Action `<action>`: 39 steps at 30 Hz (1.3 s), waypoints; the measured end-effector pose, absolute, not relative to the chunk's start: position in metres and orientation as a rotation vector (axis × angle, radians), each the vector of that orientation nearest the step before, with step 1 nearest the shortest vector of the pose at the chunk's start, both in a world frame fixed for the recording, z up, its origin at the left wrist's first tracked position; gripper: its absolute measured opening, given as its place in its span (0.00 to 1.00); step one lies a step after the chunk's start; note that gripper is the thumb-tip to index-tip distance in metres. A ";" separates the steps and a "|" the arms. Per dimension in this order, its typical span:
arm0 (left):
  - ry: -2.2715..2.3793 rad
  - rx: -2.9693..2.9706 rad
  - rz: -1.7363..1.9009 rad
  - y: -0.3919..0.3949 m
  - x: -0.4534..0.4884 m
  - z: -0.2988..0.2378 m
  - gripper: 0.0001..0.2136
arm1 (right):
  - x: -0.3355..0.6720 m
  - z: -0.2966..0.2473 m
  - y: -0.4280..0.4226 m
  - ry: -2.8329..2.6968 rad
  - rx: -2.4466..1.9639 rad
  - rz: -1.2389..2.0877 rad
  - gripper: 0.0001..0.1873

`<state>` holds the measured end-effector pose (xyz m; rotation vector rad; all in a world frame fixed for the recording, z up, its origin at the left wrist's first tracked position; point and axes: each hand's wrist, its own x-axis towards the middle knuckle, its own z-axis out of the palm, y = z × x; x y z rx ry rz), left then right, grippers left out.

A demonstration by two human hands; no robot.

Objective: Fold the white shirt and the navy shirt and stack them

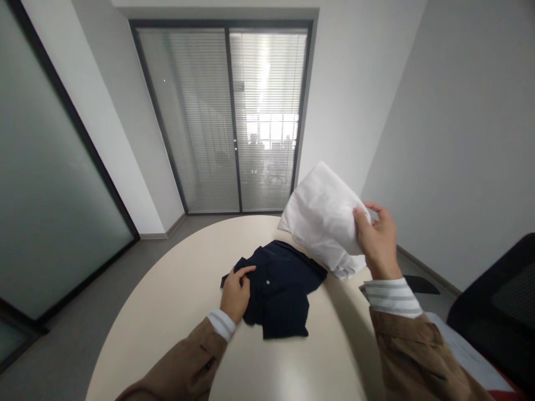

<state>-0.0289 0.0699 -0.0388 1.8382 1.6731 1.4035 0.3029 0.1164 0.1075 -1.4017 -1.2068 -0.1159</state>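
Note:
A dark navy garment [284, 284] with one small pale button lies crumpled on the round table. At its left edge rests my left hand [236, 292], touching the cloth with the index finger stretched out and the thumb apart from it. My right hand [378, 239] pinches the right edge of a white folded cloth [320, 206] between thumb and fingers. That cloth is raised and tilted at the back right of the navy garment, its lower folds hanging close to the tabletop. Some of the right fingers are hidden behind it.
The cream round table [167, 312] has a curved edge on the left and back. A black mesh chair [497, 301] stands at the right. Beyond the table are a glass door with blinds [188, 122] and grey-white walls.

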 end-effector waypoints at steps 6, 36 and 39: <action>1.982 1.870 1.186 0.073 -0.040 -0.031 0.12 | 0.300 0.091 0.119 -1.348 -1.682 -0.489 0.17; 1.795 2.204 1.171 0.068 -0.042 -0.029 0.11 | 0.235 0.092 0.104 -1.803 -1.272 0.828 0.22; 1.792 2.190 1.195 0.069 -0.041 -0.030 0.10 | 0.226 0.080 0.104 -2.105 -1.306 0.700 0.16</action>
